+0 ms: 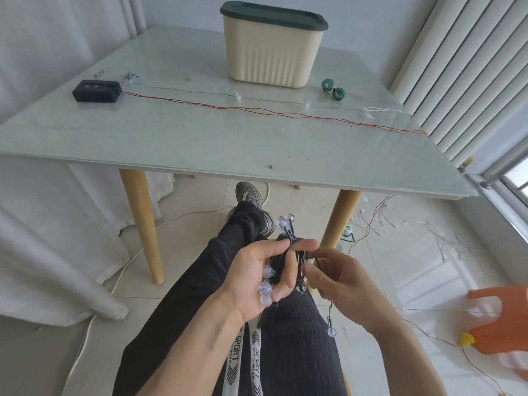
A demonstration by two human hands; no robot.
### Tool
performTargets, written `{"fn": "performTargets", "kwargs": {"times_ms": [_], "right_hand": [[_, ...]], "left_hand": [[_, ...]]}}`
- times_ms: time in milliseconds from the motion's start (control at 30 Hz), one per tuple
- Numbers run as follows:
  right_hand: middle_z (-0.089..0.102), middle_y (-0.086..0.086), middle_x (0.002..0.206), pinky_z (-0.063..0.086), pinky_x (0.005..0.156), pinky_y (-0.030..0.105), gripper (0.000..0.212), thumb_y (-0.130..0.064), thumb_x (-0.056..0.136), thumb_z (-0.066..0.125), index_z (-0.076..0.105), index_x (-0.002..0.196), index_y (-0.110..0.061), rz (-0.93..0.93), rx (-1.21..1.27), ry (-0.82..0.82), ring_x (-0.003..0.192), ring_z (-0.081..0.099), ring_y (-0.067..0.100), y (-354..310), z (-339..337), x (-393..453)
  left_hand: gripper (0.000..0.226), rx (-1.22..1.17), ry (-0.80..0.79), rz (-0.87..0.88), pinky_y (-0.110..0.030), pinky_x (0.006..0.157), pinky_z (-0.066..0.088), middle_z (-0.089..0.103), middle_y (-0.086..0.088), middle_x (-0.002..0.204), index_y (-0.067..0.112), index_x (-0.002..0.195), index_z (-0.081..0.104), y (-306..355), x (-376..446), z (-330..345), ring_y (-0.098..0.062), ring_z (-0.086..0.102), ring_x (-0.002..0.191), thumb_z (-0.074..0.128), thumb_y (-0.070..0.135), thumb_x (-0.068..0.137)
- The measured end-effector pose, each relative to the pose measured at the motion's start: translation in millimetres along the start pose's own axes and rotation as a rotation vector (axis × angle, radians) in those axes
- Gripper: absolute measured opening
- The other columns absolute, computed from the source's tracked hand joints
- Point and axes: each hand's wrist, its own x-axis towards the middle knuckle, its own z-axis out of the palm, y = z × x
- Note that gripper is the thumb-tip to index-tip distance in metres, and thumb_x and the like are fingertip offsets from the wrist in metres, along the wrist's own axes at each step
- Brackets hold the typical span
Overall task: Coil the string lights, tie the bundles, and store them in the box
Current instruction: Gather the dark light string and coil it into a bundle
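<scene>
left hand (258, 277) grips coiled string lights (285, 264) | right hand (340, 277) pinches wire

Head camera – looks forward-down, hands (288, 275) close.

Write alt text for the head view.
Seated person's left hand grips a coiled bundle of string lights above the lap while the right hand pinches its dark wire. Beyond, a table holds a lidded cream box, a black battery pack and red wire.
</scene>
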Motion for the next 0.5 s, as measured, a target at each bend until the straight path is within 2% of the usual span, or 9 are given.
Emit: {"fn": "performTargets", "kwargs": {"times_ms": [67, 167, 267, 333, 367, 433, 500], "right_hand": [[0.061, 0.006, 0.066, 0.043, 0.061, 0.031, 0.02, -0.041, 0.095, 0.064, 0.069, 0.093, -0.022, 0.047, 0.004, -0.007, 0.059, 0.054, 0.014, -1, -6, -2], [0.068, 0.012, 0.072, 0.048, 0.063, 0.032, 0.036, -0.048, 0.089, 0.065, 0.067, 0.08, -0.013, 0.09, -0.012, -0.062, 0.063, 0.062, 0.017, -3, -15, -6], [0.068, 0.004, 0.068, 0.048, 0.06, 0.032, 0.043, -0.058, 0.081, 0.067, 0.07, 0.08, -0.014, 0.126, -0.038, -0.069, 0.058, 0.062, 0.018, -3, -22, -11], [0.066, 0.001, 0.064, 0.048, 0.057, 0.031, 0.05, -0.066, 0.076, 0.068, 0.071, 0.077, -0.016, 0.189, -0.054, -0.064, 0.054, 0.059, 0.017, 0, -26, -14], [0.066, 0.003, 0.064, 0.049, 0.056, 0.031, 0.054, -0.07, 0.075, 0.068, 0.072, 0.075, -0.016, 0.231, -0.074, -0.073, 0.053, 0.059, 0.017, 3, -28, -15], [0.064, 0.005, 0.061, 0.047, 0.053, 0.027, 0.055, -0.068, 0.078, 0.067, 0.071, 0.068, -0.014, 0.334, -0.166, -0.095, 0.053, 0.058, 0.015, 6, -33, -18], [0.067, 0.001, 0.06, 0.043, 0.054, 0.022, 0.052, -0.06, 0.085, 0.066, 0.07, 0.064, -0.012, 0.419, -0.215, -0.074, 0.054, 0.057, 0.012, 11, -38, -22]], "left_hand": [[0.041, 0.0, -0.015, 0.009, -0.02, 0.038, 0.025, 0.05, -0.005, 0.046, -0.005, 0.106, 0.072, 2, -1, 0, -0.014, 0.037, 0.031, 0.046, 0.021, 0.088], [0.033, -0.027, 0.049, 0.078, -0.024, 0.04, 0.036, 0.038, -0.003, 0.042, 0.002, 0.078, 0.068, 8, -3, 1, -0.018, 0.042, 0.032, 0.045, 0.022, 0.088], [0.028, -0.07, 0.118, 0.179, -0.031, 0.057, 0.055, 0.045, -0.006, 0.05, 0.01, 0.071, 0.054, 13, -5, -2, -0.034, 0.068, 0.059, 0.042, 0.024, 0.092], [0.029, -0.147, 0.104, 0.206, -0.038, 0.07, 0.061, 0.064, -0.016, 0.068, 0.01, 0.071, 0.052, 17, -5, -6, -0.043, 0.072, 0.084, 0.041, 0.026, 0.092], [0.032, -0.174, 0.089, 0.218, -0.041, 0.078, 0.06, 0.07, -0.023, 0.085, 0.01, 0.07, 0.053, 19, -5, -7, -0.046, 0.07, 0.094, 0.04, 0.026, 0.094], [0.037, -0.203, 0.065, 0.248, -0.043, 0.091, 0.055, 0.066, -0.032, 0.116, 0.009, 0.073, 0.054, 23, -6, -10, -0.047, 0.066, 0.108, 0.036, 0.029, 0.098], [0.034, -0.204, 0.073, 0.274, -0.04, 0.088, 0.057, 0.061, -0.031, 0.127, 0.008, 0.081, 0.052, 27, -7, -14, -0.046, 0.064, 0.111, 0.035, 0.032, 0.098]]}}
